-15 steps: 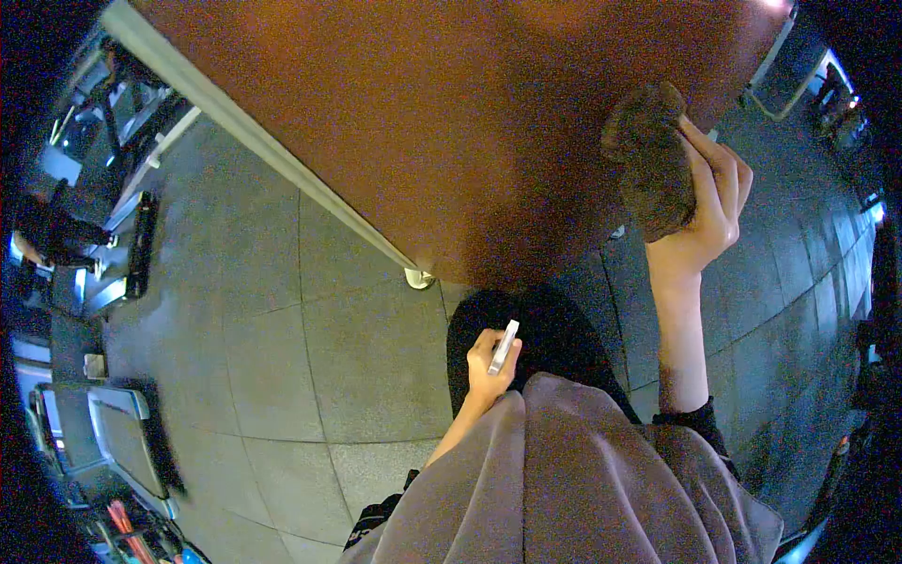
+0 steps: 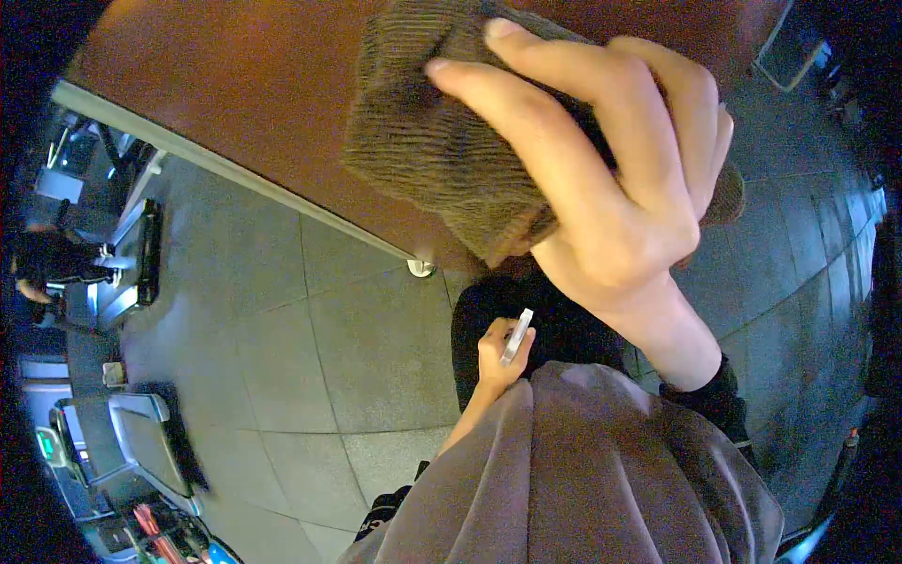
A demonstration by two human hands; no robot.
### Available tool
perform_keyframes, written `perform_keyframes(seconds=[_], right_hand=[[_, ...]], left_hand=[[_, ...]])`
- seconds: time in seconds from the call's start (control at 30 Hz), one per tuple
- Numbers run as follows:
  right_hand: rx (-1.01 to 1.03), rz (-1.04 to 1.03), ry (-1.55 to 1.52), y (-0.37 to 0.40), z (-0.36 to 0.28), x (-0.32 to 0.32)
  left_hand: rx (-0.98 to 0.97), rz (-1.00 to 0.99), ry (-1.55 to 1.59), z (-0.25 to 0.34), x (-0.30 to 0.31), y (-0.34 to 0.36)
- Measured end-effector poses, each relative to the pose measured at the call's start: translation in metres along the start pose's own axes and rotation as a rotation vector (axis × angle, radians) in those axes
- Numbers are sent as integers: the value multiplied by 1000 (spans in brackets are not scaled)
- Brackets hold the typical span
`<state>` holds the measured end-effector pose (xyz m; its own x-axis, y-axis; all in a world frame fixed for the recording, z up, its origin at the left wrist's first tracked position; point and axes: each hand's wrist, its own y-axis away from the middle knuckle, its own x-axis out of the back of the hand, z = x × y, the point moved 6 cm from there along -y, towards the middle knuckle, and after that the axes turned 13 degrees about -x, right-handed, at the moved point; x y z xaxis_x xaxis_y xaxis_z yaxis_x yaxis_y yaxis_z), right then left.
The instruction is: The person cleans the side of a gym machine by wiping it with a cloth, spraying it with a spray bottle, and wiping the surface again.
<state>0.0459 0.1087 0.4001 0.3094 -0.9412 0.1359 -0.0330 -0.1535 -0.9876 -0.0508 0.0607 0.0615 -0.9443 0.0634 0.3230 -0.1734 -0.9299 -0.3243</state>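
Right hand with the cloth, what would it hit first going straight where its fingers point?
Beyond the brown cloth it holds, the right hand would likely meet the reddish-brown panel; depth here is unclear.

Head camera (wide, round-edged) looks steeply down; right hand [image 2: 615, 221] close.
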Motion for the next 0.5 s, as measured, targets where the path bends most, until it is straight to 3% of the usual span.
perform_keyframes(seconds=[0.07,0.2,0.27,0.33,0.5], right_hand=[[-31,13,-15,-10,-12,-4],[-126,105,-107,-21,-41,-19],[-296,324,-372,-12,-57,-42],[-109,170,-212,-14,-83,-50],[-52,14,-169,0,-103,-78]], left_hand=[[55,-33,12,0,6,4],[-78,10,17,10,19,1],[-40,44,94,-4,21,11],[-35,15,61,-1,29,13],[-107,22,-15,1,27,17]])
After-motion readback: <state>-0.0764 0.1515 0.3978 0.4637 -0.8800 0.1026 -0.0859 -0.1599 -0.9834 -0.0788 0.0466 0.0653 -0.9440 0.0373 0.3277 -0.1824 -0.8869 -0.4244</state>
